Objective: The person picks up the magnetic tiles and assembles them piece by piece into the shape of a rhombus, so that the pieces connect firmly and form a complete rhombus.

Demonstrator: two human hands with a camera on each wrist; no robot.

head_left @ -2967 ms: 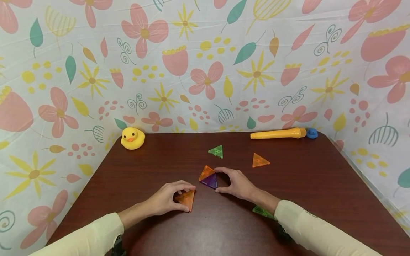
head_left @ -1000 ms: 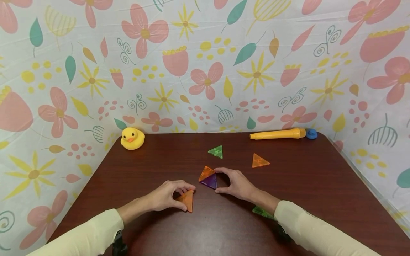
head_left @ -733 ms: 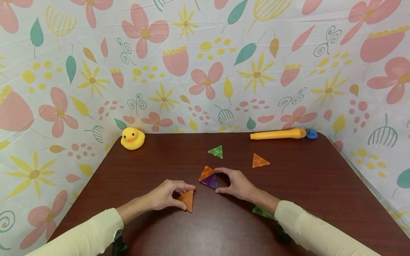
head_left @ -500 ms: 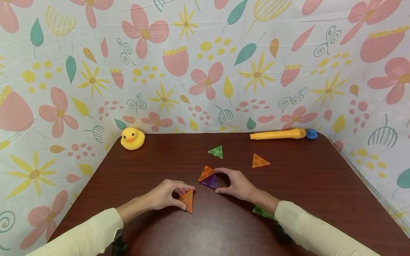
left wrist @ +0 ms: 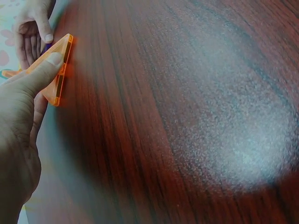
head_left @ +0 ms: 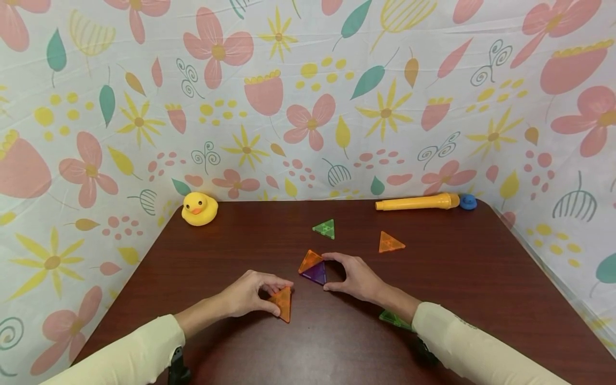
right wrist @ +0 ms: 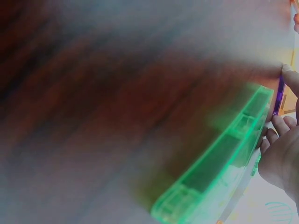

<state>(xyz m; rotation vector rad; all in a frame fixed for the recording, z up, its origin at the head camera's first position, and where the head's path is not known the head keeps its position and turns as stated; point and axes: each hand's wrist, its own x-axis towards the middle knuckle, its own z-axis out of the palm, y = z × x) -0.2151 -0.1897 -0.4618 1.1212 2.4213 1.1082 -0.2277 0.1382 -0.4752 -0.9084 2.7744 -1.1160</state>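
My left hand [head_left: 252, 294] pinches an orange triangular magnetic tile [head_left: 283, 305], with the thumb on the near face and the fingers behind it. In the left wrist view that tile stands tilted, close to the table. My right hand [head_left: 358, 278] holds a purple triangular magnetic tile [head_left: 315, 272] by its right side, index finger at the upper corner and thumb at the lower. The purple tile lies against another orange triangular tile [head_left: 309, 260], edge to edge on the table. A gap separates the two hands.
A green triangle tile [head_left: 325, 229] and an orange one [head_left: 391, 242] lie farther back. Another green tile [head_left: 395, 319] sits partly under the right forearm. Along the far edge are a yellow duck [head_left: 199, 208], a yellow toy microphone [head_left: 418, 202] and a small blue duck [head_left: 468, 201].
Over three seconds the left hand has turned its orange tile slightly, and the thumb covers more of its lower left. The right hand and the purple tile have stayed in place.
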